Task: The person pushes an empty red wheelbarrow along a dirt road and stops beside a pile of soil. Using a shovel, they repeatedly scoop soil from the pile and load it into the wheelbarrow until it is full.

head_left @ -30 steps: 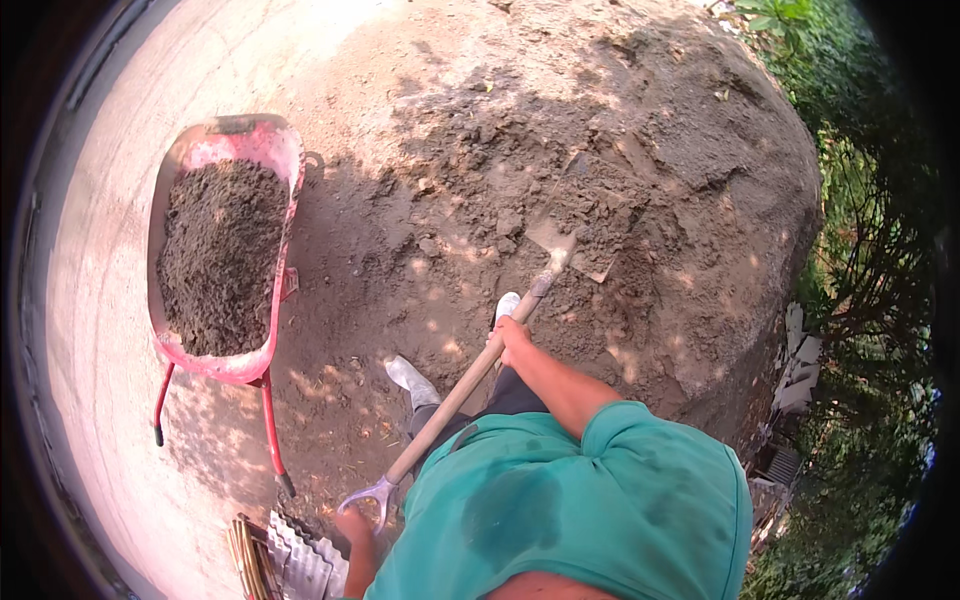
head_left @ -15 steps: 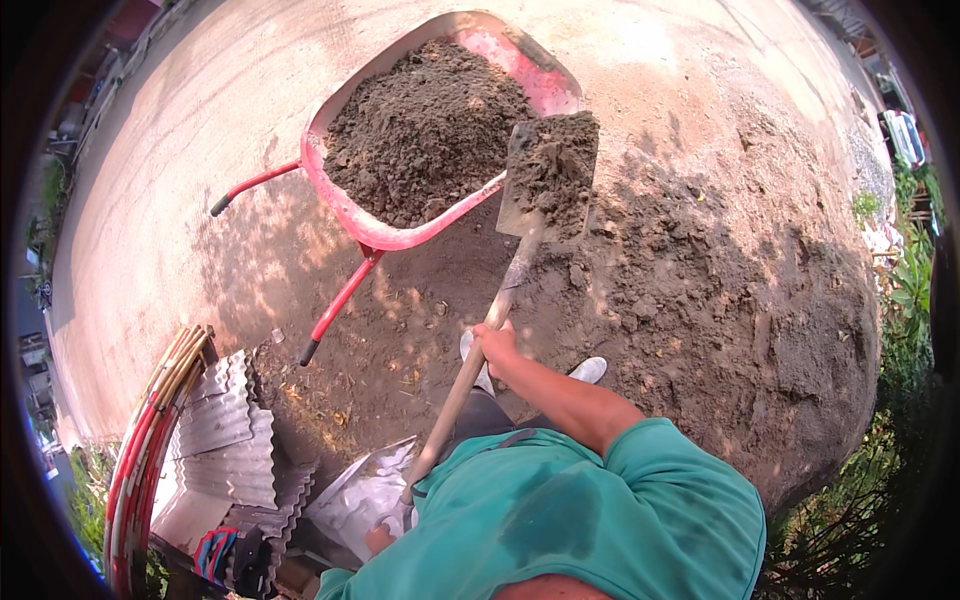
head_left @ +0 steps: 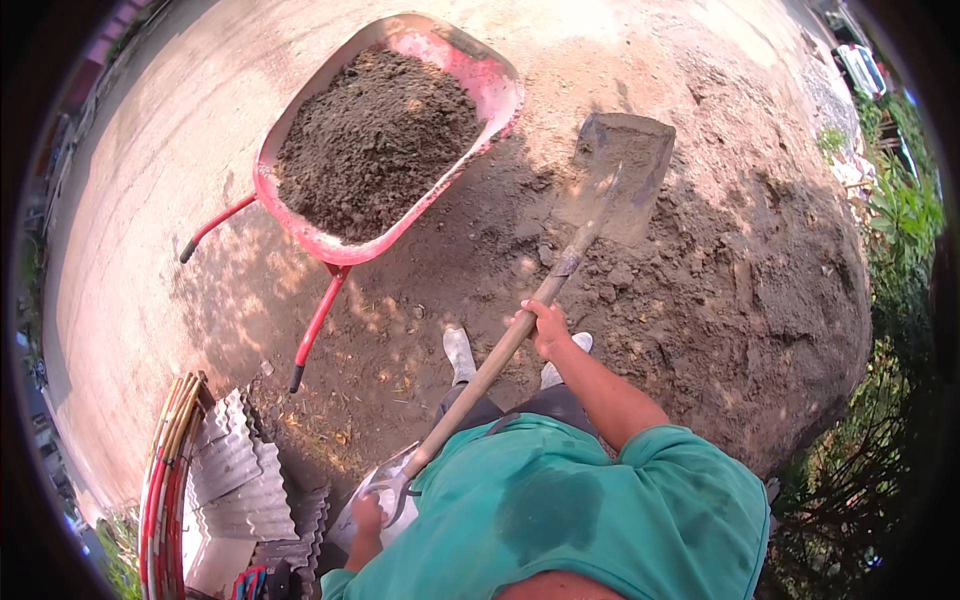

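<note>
A long wooden-handled shovel (head_left: 497, 356) slants across in front of me, up toward the right. My right hand (head_left: 545, 326) is closed round the middle of its shaft. My left hand (head_left: 369, 513) grips the handle at the near end, low by my left side. The shovel's wide flat blade (head_left: 622, 170) carries no heap of soil, only a dirty film, and is above the ground right of the wheelbarrow. That red wheelbarrow (head_left: 268, 192) holds a big mound of dark soil (head_left: 380, 140); its two handles point toward the lower left.
Loose dark soil (head_left: 730, 290) spreads over the ground to the right. At lower left lie corrugated sheets (head_left: 240, 475) beside a bundle of bent red and tan rods (head_left: 165, 490). Green plants (head_left: 895, 215) line the right edge. My white shoes (head_left: 459, 354) stand on the dirt.
The soil on the blade is gone, and the blade has swung right, away from the wheelbarrow. Both hands still hold the shovel. In the picture, the wheelbarrow sits farther left.
</note>
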Demonstrator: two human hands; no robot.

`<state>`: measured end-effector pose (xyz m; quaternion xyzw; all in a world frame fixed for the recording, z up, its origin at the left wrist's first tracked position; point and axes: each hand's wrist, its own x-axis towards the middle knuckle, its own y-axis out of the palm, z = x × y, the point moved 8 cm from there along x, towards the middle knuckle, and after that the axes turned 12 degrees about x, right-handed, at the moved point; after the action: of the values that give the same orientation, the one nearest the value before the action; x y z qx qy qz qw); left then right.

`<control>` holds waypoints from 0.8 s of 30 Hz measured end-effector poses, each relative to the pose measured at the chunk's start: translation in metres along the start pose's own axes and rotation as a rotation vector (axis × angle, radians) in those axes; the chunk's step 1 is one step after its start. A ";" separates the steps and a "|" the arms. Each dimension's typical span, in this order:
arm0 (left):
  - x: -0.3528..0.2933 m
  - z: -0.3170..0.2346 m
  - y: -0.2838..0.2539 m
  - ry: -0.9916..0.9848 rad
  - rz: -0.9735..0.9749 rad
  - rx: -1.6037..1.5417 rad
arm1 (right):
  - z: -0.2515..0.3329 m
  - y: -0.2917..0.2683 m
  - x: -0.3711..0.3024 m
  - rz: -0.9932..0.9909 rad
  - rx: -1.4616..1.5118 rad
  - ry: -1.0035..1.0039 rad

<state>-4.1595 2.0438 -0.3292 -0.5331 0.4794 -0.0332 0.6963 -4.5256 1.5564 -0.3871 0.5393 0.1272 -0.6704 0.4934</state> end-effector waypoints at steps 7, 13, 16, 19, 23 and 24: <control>0.124 -0.069 -0.063 -0.161 -0.126 -0.664 | 0.073 -0.114 0.056 -0.192 0.503 -0.158; 0.102 -0.162 -0.255 -0.141 -0.458 -0.296 | 0.014 -0.114 0.044 -0.060 0.783 0.103; 0.097 -0.166 -0.295 -0.021 -0.608 -0.238 | -0.008 -0.103 0.041 -0.003 0.860 0.174; 0.101 -0.216 -0.301 -0.012 -0.590 -0.219 | 0.022 -0.153 0.049 -0.045 0.942 0.182; 0.065 -0.465 -0.150 0.126 -0.233 -0.560 | 0.153 -0.363 0.086 -0.307 0.976 -0.170; 0.053 -0.528 -0.100 0.141 -0.037 -0.586 | 0.211 -0.438 0.086 -0.318 1.017 -0.359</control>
<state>-4.4560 1.5959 -0.2706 -0.7164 0.5060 0.0567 0.4770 -4.9958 1.5732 -0.5373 0.5609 -0.2180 -0.7949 0.0781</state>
